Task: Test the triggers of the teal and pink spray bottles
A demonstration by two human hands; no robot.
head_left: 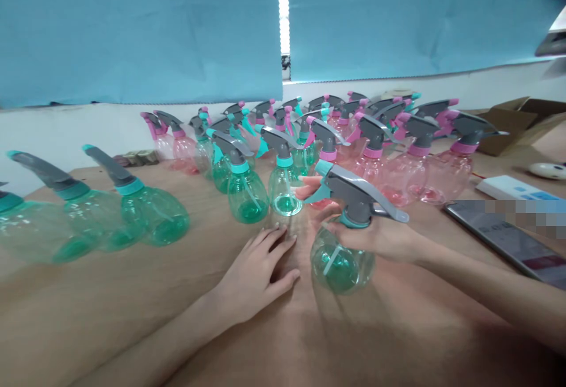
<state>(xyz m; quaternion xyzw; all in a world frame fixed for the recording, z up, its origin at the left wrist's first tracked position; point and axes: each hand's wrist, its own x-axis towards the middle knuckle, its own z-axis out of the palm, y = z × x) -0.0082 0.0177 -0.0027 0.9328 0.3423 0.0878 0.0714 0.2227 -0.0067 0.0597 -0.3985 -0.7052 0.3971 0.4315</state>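
Note:
My right hand (375,236) is closed around the neck of a green spray bottle (342,260) with a grey and teal trigger head, holding it upright on the wooden table (110,298). My left hand (256,269) lies flat on the table just left of that bottle, fingers spread, holding nothing. Right behind my hands stand more green spray bottles (247,192), the nearest a small clear-green one (285,189).
Several pink spray bottles (415,169) crowd the back right; more green ones (150,210) stand at the left. A phone (508,239) and a white box (513,189) lie at the right, with a cardboard box (522,118) behind. Blue sheets cover the wall.

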